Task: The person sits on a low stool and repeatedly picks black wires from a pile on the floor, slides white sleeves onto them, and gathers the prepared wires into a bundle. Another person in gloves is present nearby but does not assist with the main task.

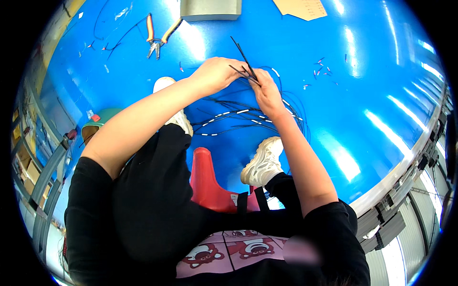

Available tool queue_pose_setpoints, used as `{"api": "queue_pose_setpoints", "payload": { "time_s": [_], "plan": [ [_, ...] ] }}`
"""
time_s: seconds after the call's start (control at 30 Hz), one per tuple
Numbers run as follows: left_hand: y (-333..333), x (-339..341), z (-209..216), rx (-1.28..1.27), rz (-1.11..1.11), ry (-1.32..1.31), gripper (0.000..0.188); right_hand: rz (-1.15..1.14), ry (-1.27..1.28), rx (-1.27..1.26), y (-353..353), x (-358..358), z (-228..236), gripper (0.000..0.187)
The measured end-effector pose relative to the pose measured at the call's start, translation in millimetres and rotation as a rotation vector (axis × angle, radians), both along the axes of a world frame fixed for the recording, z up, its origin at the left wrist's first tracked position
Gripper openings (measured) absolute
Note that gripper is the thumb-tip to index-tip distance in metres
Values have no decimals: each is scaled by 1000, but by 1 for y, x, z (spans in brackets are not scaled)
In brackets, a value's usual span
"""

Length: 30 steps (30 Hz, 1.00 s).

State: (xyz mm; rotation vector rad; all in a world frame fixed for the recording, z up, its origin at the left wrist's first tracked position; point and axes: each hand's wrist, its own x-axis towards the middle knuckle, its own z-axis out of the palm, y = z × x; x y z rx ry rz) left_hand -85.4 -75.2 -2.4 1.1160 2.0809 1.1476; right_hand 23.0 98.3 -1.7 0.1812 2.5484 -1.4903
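Note:
Both my hands meet over a coil of black cables (224,114) with white sleeve labels, lying on the blue floor (343,119) between and beyond my shoes. My left hand (222,74) is closed with its fingertips at a small bunch of black cable ends (244,59). Just right of it, my right hand (268,93) grips the same bunch between thumb and fingers, the ends sticking up and to the left. Part of the cables' run is hidden behind my hands.
Wire strippers (160,38) with orange-yellow handles lie far left, near a grey box (211,9). A tan card (301,8) is at the far edge. Small wire scraps (322,69) dot the floor. A red stool (205,178) is beneath me, a green container (102,121) at left.

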Motion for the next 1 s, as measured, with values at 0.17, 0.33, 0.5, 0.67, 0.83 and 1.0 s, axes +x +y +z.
{"api": "queue_pose_setpoints", "payload": {
  "time_s": [0.17, 0.33, 0.5, 0.67, 0.83, 1.0],
  "plan": [
    [4, -16, 27, -180, 124, -198, 18, -137, -214, -146, 22, -5, 13, 15],
    [-7, -39, 24, -334, -138, 157, 21, -320, -170, -475, 89, -13, 22, 27],
    [50, -9, 29, -388, -259, 274, 31, -349, -236, -530, 143, -7, 63, 31],
    [92, 23, -5, -390, -117, 278, 41, -479, -143, -635, 156, 21, 97, 29],
    [103, 35, -28, -568, -178, 252, 58, -648, 26, -689, 157, 40, 103, 28],
    [111, 44, -44, -575, -321, 415, 47, -711, 40, -746, 148, 45, 99, 27]
  ]
}}
